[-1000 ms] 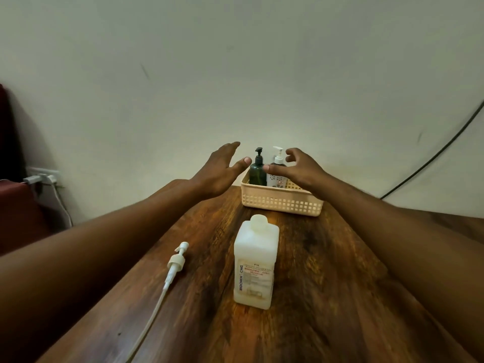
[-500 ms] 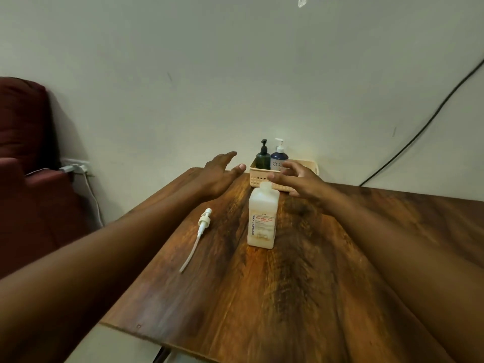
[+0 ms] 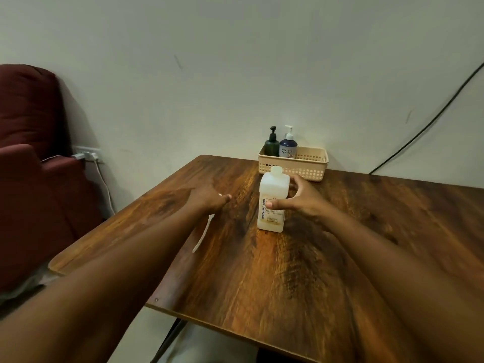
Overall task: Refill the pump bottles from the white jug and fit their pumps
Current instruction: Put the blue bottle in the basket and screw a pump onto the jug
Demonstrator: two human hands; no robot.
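The white jug (image 3: 272, 189) stands capped in the middle of the wooden table (image 3: 314, 258). My right hand (image 3: 301, 200) is cupped around its right side, thumb across the label and fingers at its far shoulder, and I cannot see a firm grip. A loose white pump lies left of the jug, its long tube (image 3: 203, 234) pointing toward me. My left hand (image 3: 209, 201) hovers palm down over the pump's head and hides most of it. A dark green pump bottle (image 3: 271, 146) and a blue-and-white pump bottle (image 3: 288, 148), both with pumps on, stand in the beige basket (image 3: 311, 169).
The basket sits at the table's far edge against the wall. A dark red armchair (image 3: 28, 179) stands left of the table, beside a wall socket with a white cable (image 3: 104, 184). A black cable (image 3: 432, 121) runs down the wall at right.
Both hands have drawn back from the basket toward me. The right hand has come around the jug and the left has dropped over the loose pump. The view has pulled back.
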